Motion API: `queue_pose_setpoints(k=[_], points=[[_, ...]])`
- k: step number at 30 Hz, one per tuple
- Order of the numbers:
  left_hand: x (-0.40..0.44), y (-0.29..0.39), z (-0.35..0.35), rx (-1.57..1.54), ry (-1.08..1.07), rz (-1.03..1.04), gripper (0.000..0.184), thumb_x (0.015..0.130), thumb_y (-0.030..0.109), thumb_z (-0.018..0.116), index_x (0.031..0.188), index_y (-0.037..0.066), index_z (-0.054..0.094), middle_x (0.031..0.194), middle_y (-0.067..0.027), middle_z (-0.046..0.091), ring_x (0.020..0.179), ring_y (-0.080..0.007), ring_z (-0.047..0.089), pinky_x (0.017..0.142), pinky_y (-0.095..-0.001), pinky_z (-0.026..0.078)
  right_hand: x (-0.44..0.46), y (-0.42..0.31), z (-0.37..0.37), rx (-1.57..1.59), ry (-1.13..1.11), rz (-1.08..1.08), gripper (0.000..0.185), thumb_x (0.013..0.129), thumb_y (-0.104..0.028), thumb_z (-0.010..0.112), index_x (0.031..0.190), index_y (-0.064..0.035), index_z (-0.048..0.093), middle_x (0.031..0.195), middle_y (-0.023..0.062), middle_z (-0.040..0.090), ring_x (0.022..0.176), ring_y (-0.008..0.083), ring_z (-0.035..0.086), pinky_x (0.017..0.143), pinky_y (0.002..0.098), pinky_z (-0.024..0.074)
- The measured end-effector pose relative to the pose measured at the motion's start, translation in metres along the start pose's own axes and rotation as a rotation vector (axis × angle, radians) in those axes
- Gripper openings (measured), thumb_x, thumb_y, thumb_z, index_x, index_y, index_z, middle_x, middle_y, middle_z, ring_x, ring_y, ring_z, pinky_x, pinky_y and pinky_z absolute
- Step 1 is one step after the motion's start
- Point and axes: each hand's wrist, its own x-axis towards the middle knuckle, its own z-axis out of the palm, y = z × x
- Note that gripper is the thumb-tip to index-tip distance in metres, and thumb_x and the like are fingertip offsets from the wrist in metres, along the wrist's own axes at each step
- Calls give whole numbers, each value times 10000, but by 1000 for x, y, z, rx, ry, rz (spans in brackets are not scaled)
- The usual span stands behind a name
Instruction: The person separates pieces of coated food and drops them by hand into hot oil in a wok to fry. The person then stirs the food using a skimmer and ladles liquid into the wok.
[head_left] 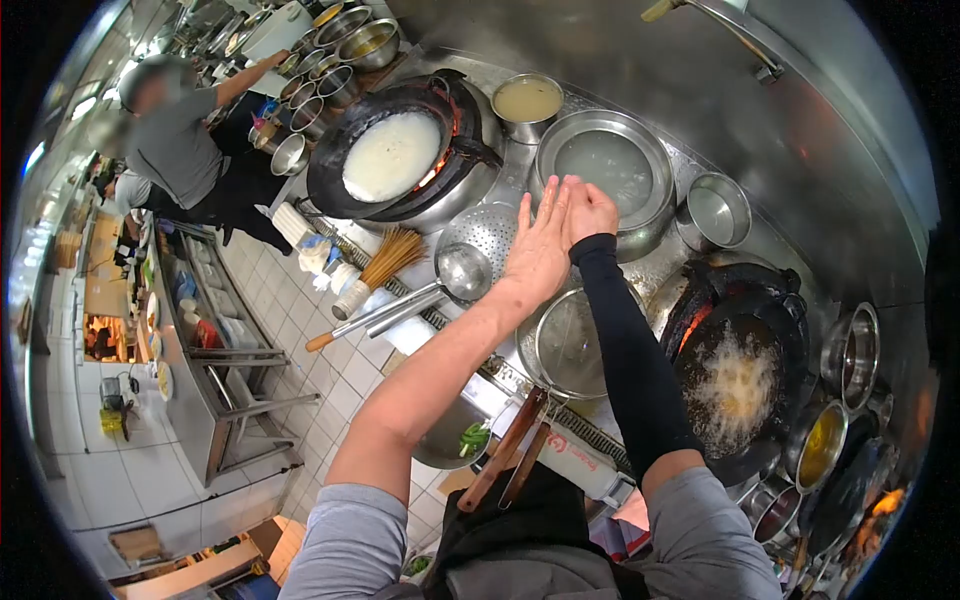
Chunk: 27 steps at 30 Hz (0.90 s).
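In the head view, our left grip [538, 245] is unclenched, its fingers stretched straight and its palm side against the right grip [592, 213]. The right one has its fingers curled in (we cannot tell whether anything sits inside). Both appear just over the near edge of a wide steel basin [660, 172] of cloudy liquid, which stands on the metal bench [652, 268] between a smaller pot [527, 128] and an upright-sided bowl [716, 212]. Left of our hands lie a perforated ladle [498, 225] and a bristle brush [395, 258]. Pale liquid fills the wok [328, 185] at far left; froth [738, 390] bubbles in the right-hand wok [735, 325].
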Motion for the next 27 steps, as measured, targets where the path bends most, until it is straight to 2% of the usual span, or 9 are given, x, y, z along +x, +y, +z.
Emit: queue_pose_setpoints(k=[3,6,9,11,12,15,18,24,27], points=[[-2,1,-10,142,-25,39,619,921,135,476,1486,-90,361,1611,-197,274,1546,-332,136,1225,-568,157,1,-1,-8,119,-131,46,260,985,-228,643,887,12,664,801,18,679,726,61,579,654,244,471],[-5,-4,-9,270,-94,69,584,935,149,470,1471,-72,403,1595,-187,319,1544,-326,148,1229,-556,153,-5,5,11,539,-179,-58,311,1005,-266,612,885,12,682,810,25,691,727,74,592,665,255,487],[-6,-4,-6,316,-133,127,561,950,167,462,1465,-51,425,1590,-177,338,1542,-322,159,1235,-537,150,12,22,13,363,-168,-24,259,1003,-239,623,960,10,683,860,30,702,764,92,621,706,259,510],[-7,-1,-14,373,-246,174,560,954,181,461,1468,-39,428,1591,-170,339,1539,-317,170,1240,-520,150,7,-4,-1,186,-185,38,193,986,-177,646,1031,10,661,910,36,700,801,102,634,735,257,519],[-9,-1,-13,365,-205,192,556,955,184,462,1465,-35,432,1583,-169,352,1537,-317,177,1241,-512,151,5,-13,-8,96,-190,71,180,978,-146,657,1066,10,649,935,38,699,819,106,641,749,256,524],[-13,-11,-8,311,-105,228,529,951,185,467,1434,-32,462,1548,-180,395,1523,-324,214,1244,-497,155,16,14,-9,386,-363,129,166,967,-121,664,1068,10,652,926,39,697,823,102,639,752,251,521],[-12,-24,-4,252,-74,256,487,943,177,473,1378,-39,509,1497,-202,443,1493,-338,282,1243,-495,165,-14,-26,0,678,-284,97,244,978,-208,654,850,-1,669,747,14,654,705,90,589,655,267,483],[-16,-31,-8,252,-86,375,481,941,191,475,1366,-27,533,1464,-173,492,1452,-320,360,1244,-474,179,8,0,-2,371,-295,46,159,929,-150,707,861,-15,658,773,19,663,724,102,610,670,275,506],[-22,-31,-7,248,-105,410,483,939,200,474,1365,-19,540,1463,-173,494,1445,-316,373,1242,-470,189,15,7,0,154,-344,-15,219,898,-204,742,833,-13,656,768,54,685,724,111,627,670,298,515]])
